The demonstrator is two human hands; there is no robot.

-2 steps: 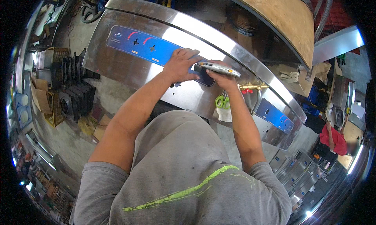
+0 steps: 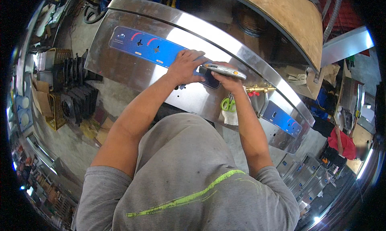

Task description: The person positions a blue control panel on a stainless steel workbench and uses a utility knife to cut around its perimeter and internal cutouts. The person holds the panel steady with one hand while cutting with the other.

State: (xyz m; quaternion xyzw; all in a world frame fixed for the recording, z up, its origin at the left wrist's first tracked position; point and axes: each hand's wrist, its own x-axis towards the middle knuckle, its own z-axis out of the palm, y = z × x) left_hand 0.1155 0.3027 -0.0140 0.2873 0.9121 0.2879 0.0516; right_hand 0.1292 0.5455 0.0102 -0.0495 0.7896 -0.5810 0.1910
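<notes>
A long stainless steel panel (image 2: 144, 76) lies in front of me, with a blue printed control label (image 2: 132, 42) along its face. My left hand (image 2: 186, 67) rests on the label's right part, fingers stretched out over it and thumb apart. In my right hand (image 2: 228, 80) is a silver utility knife (image 2: 225, 70) with a small yellow button; its front end points left, toward my left fingers. The blade cannot be made out. Beside my right wrist are green-handled scissors (image 2: 228, 105), a white cloth (image 2: 230, 117) and a brass valve fitting (image 2: 260, 88) with red parts.
A second blue label (image 2: 283, 121) sits at the panel's right end. Beyond the panel stands a wooden tabletop (image 2: 285, 14). Black metal parts (image 2: 76, 104) and a yellow crate (image 2: 55, 116) are on the floor at left. A person in red (image 2: 341, 144) is at far right.
</notes>
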